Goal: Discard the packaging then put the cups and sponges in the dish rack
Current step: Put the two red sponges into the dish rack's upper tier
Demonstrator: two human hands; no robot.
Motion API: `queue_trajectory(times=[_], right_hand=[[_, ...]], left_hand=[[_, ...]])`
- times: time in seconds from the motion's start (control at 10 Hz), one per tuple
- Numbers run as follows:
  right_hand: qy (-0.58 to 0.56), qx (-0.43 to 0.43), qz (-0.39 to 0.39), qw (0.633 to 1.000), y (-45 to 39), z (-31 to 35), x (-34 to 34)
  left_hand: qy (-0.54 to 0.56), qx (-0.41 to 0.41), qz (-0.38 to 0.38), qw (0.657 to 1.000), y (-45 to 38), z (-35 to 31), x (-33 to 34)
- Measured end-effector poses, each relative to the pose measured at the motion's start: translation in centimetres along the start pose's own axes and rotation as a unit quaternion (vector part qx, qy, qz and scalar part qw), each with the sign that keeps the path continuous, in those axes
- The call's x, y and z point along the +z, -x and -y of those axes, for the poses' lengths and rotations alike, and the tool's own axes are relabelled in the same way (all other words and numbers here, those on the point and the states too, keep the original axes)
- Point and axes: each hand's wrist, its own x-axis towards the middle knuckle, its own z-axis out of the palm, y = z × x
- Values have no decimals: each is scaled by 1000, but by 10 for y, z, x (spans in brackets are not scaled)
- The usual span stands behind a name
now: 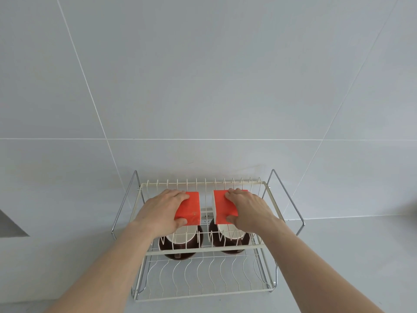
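Observation:
A cream wire dish rack with two tiers stands on the grey counter against the tiled wall. Two dark brown cups with white inner parts, a left cup and a right cup, sit in its lower tier. My left hand grips an orange sponge with a white side over the upper tier. Beside it, my right hand grips a second orange sponge. I cannot tell whether the sponges rest on the wires or hover just above. No packaging is in view.
The rack has chrome side frames, one on the left and one on the right. Its wavy lower front section holds nothing. A grey recess edge shows at the far left. Grey counter extends to the right.

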Motion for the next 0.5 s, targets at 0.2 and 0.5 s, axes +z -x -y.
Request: queue_trajectory(times=[0.2, 0.5], right_hand=[[-13, 21, -7, 1000, 14, 3, -13], [-20, 41, -27, 999, 56, 7, -47]], left_hand=[[9, -14, 1, 1000, 14, -6, -13], [-17, -64, -28, 997, 49, -28, -53]])
